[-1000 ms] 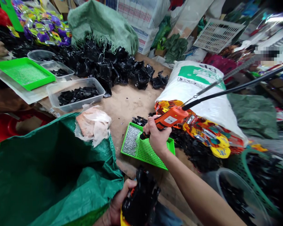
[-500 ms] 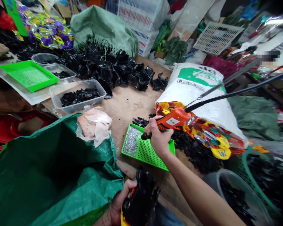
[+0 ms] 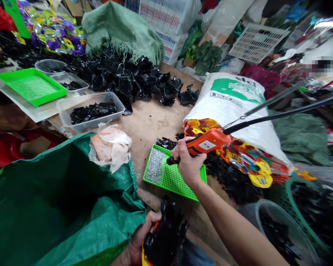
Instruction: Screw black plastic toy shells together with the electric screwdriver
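Head view: right hand (image 3: 187,164) grips orange screwdriver (image 3: 208,142) tip-down on green screw tray (image 3: 179,181), left hand (image 3: 137,240) clutches black part (image 3: 166,236) — looks like screw pickup, wants steady aim.

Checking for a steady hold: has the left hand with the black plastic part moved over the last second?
No. The left hand still grips the black plastic part at the same spot beside the green woven sack.

Bright, even overhead light leaves only a faint soft shadow under the right hand (image 3: 188,162) on the perforated bright-green plastic tray (image 3: 172,181). Far up and right of the hand, glare bleaches a glossy clear plastic sheet (image 3: 324,23), the corner beyond goes black, and edges bend and smear.
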Tool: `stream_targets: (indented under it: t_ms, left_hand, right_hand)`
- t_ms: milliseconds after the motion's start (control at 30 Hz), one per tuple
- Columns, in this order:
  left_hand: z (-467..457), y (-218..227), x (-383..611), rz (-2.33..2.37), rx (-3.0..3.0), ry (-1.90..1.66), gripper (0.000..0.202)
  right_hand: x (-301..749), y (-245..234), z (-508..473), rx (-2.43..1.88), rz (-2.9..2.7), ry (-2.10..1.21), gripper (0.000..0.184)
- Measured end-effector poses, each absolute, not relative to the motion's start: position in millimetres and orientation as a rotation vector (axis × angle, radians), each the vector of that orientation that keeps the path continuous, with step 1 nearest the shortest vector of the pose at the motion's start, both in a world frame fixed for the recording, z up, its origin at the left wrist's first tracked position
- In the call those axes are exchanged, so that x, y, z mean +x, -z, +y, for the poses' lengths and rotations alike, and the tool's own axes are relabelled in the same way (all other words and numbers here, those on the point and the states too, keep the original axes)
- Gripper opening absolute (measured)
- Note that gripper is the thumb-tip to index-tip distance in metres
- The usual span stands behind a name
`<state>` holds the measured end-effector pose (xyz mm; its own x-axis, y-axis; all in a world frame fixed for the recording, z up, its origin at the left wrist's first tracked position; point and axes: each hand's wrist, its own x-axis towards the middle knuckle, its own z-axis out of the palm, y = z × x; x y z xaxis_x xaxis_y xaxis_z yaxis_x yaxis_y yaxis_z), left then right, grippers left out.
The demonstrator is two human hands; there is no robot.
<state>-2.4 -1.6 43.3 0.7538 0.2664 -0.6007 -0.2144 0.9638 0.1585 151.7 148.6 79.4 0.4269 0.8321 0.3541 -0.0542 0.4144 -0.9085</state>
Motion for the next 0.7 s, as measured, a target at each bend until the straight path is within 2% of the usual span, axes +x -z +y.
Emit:
stream_targets:
  t_ms: [700]
  left_hand:
    - [2.1,-41.9,-2.0,0.667,-0.006,-0.27,0.046]
  right_hand:
    - [150.9,-74.4,146.3,-1.02,-0.956,-0.675,0.023]
